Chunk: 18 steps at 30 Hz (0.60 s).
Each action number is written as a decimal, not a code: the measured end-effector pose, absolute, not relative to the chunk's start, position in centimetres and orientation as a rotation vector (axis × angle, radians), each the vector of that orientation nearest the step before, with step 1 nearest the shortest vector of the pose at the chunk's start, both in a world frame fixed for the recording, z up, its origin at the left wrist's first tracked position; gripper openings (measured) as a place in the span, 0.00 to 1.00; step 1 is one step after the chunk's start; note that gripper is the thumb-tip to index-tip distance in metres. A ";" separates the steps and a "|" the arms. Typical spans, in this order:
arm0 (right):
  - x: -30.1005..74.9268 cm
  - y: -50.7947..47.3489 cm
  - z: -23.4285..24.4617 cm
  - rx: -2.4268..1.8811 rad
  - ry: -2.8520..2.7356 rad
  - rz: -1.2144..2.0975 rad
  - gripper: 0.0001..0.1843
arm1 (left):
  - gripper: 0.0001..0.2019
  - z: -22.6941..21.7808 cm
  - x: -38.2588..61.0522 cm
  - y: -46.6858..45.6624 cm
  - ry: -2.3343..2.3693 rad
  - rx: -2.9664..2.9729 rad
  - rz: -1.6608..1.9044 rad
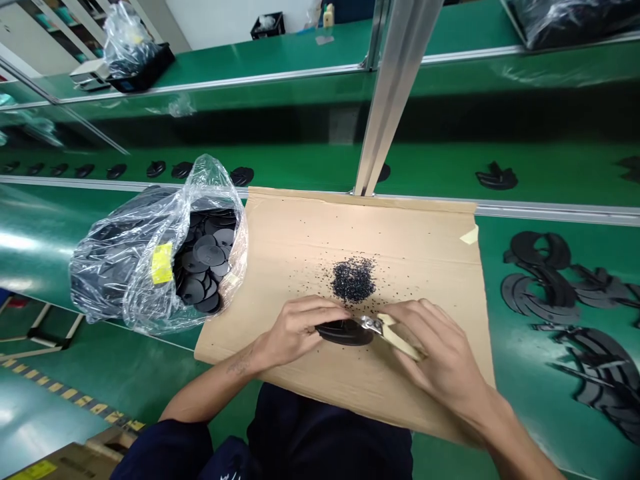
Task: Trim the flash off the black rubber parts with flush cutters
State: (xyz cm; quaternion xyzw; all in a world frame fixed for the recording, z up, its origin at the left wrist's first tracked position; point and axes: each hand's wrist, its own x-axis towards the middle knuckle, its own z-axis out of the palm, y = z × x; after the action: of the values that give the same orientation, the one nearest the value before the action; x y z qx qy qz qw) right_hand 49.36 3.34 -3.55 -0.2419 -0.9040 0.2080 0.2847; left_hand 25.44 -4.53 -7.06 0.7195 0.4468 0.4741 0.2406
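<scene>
My left hand [295,328] is closed round a black round plastic disc [345,333] and holds it just above a sheet of brown cardboard [425,233]. My right hand [435,343] grips a small cutter with cream handles [397,333], whose metal jaws touch the disc's right edge. Right behind the hands a little heap of black trimmings [354,279] lies on the cardboard. To the left a clear plastic bag [150,267] lies open on its side, full of several of the same black discs [207,267].
Green workbench [50,233] under everything. Black curved offcuts [560,287] lie spread at the right. Single black discs [156,169] sit in a row on the green conveyor behind. A slanted metal post [390,100] rises from the cardboard's far edge. Black trays with bags stand on the upper shelf [135,60].
</scene>
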 end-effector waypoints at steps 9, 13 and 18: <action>49.3 3.9 -3.7 -0.598 -2.588 0.337 0.09 | 0.14 -6.5 25.4 -4.6 1.177 1.952 1.281; 49.1 4.0 -3.2 -0.552 -2.611 0.279 0.09 | 0.15 -6.6 25.4 -4.5 1.143 1.962 1.274; 48.9 3.7 -2.9 -0.561 -2.632 0.136 0.10 | 0.17 -6.6 25.4 -4.6 1.111 1.970 1.277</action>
State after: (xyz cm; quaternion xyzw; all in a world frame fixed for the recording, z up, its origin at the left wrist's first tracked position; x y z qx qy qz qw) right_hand 48.91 3.74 -2.93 -0.2032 -0.9524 0.0492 0.2217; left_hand 25.42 -4.57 -6.60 0.7305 0.4121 0.4736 0.2689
